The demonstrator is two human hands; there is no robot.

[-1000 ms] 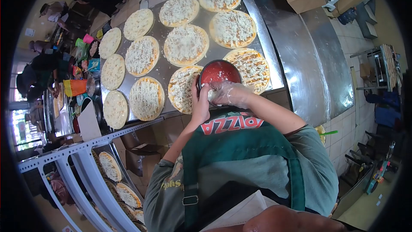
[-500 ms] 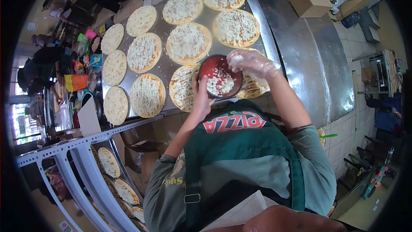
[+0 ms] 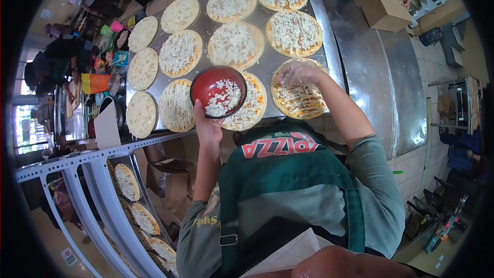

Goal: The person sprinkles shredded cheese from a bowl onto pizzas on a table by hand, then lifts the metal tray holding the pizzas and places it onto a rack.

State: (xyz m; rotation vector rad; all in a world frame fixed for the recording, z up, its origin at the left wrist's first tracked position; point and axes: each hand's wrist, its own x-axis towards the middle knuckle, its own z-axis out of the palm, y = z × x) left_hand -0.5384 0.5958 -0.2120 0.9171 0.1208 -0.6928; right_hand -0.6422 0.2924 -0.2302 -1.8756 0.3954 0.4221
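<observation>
My left hand [image 3: 208, 128] grips a red bowl [image 3: 205, 86] with a dark rim by its near side. Crumbled white cheese [image 3: 224, 98] lies in the bowl, which hangs over part of a near pizza [image 3: 253, 110]. My right hand [image 3: 301, 73], in a clear plastic glove, is over the far part of the nearest right pizza [image 3: 298, 104]. Its fingers are curled together around white cheese, partly hidden by the glove. That pizza shows sauce stripes and orange-brown topping on its near half. Another cheese-covered pizza [image 3: 294, 33] lies just beyond.
Several cheese-topped pizzas [image 3: 180, 51] stand in rows on the metal table [image 3: 355, 56]. A shelf rack [image 3: 98, 162] at lower left holds more pizzas [image 3: 145, 219]. Across the table, another person's hands are at a cardboard box [image 3: 383, 7].
My right hand has left the bowl's edge and moved over the nearest right pizza. My left hand has carried the bowl to the left, away from it.
</observation>
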